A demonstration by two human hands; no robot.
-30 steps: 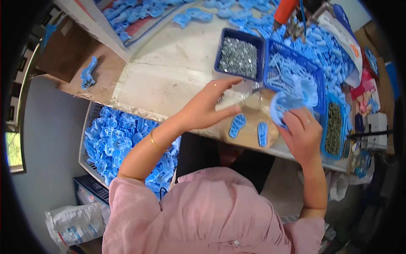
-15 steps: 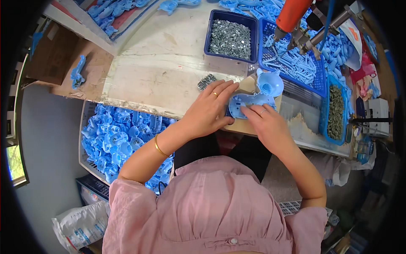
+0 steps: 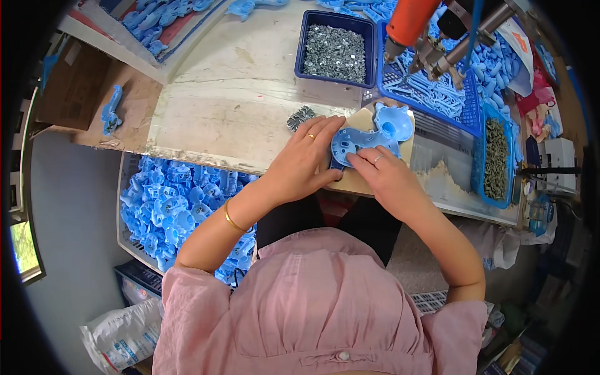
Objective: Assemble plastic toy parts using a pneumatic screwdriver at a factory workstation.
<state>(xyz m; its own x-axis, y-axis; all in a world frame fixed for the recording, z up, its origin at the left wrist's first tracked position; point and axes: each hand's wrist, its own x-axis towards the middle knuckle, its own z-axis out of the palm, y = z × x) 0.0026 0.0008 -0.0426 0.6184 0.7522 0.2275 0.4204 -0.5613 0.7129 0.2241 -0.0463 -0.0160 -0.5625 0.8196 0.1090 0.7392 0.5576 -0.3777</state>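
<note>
Right grip [image 3: 389, 182], half-curled, touched blue shell [image 3: 364, 139] just ahead; long axis ran near-left to far-right. Left grip [image 3: 303, 159], thumb spread, flanked left end. Couldn't tell whether either held firmly.

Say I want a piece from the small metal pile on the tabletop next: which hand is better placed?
Left, I'd judge. The left hand is right beside the small metal pile; the right hand is farther off, its fingers at the blue plastic shell.

One touched shell [image 3: 364, 137], three blue tabletop trays [image 3: 335, 80] [image 3: 437, 119] [image 3: 496, 202]
</note>
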